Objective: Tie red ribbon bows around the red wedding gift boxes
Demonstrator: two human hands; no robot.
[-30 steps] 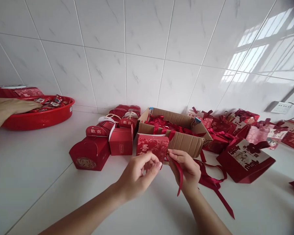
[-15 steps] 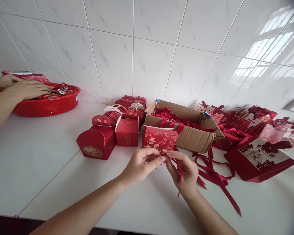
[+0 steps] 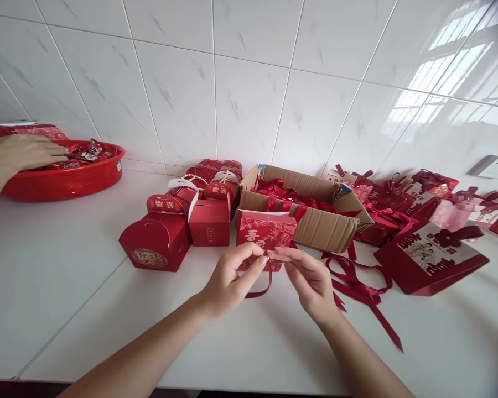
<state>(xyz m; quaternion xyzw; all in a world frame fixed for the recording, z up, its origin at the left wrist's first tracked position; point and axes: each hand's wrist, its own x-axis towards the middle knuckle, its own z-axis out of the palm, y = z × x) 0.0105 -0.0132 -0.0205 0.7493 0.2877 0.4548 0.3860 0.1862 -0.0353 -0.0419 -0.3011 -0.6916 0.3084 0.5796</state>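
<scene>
My left hand (image 3: 230, 279) pinches a thin red ribbon (image 3: 259, 294) at its gold bit (image 3: 268, 257), probably for fine control; my right hand (image 3: 313, 282) is beside it, grip unclear. The floral box (image 3: 274, 228) stands just beyond both hands.

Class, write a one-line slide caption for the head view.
Left hand pinches a thin red ribbon, right hand beside it, in front of a floral red box and a cardboard carton.

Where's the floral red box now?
In the head view, the floral red box stands just right of centre, beyond the left hand and right hand, in front of the cardboard box.
</scene>
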